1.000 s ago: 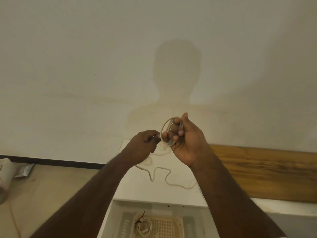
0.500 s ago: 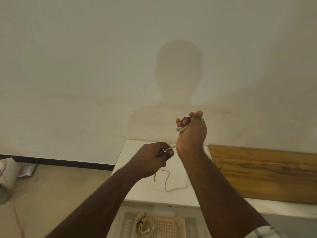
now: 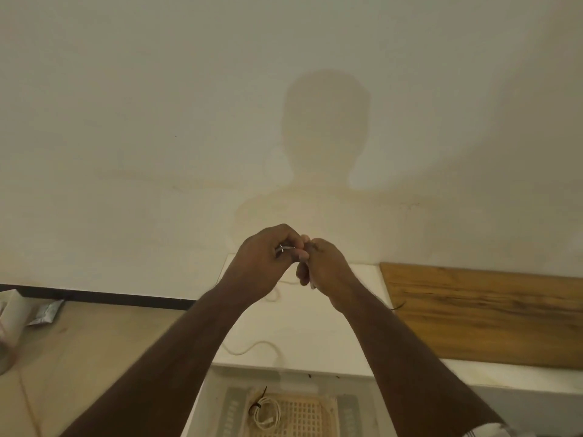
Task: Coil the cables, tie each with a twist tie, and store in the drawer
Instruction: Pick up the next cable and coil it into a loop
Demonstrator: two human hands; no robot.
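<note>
On the floor at the far left lie a pale roll [image 3: 12, 313] and a crumpled silvery packet [image 3: 45, 313]; any print on the packet is too blurred to read. A dark skirting strip [image 3: 104, 298] runs along the base of the cream wall [image 3: 157, 121], where the person's shadow falls.

The left hand [image 3: 263, 263] is raised in front of the wall above the far edge of the white cabinet top [image 3: 303, 323]. Its fingers are curled, and thumb and forefinger pinch the metallic end of a white cable [image 3: 285, 248]. The right hand [image 3: 326, 266] meets it fingertip to fingertip, its fingers curled inward around the coiled part of the same cable, most of which is hidden inside the fist. The loose tail of the cable [image 3: 249, 350] hangs down behind the left forearm and lies in a curve on the cabinet top near its front edge.

Below the front edge the drawer [image 3: 220, 402] stands open. Inside it is a woven cream mat [image 3: 303, 414], and at the mat's left side rests a coiled white cable [image 3: 266, 416] bound with a dark twist tie [image 3: 257, 405].

To the right, a wooden board [image 3: 485, 313] lies flat along the back of the top, touching the wall. A bit of striped white cloth [image 3: 492, 432] shows at the bottom right corner. No writing or brand can be read anywhere.
</note>
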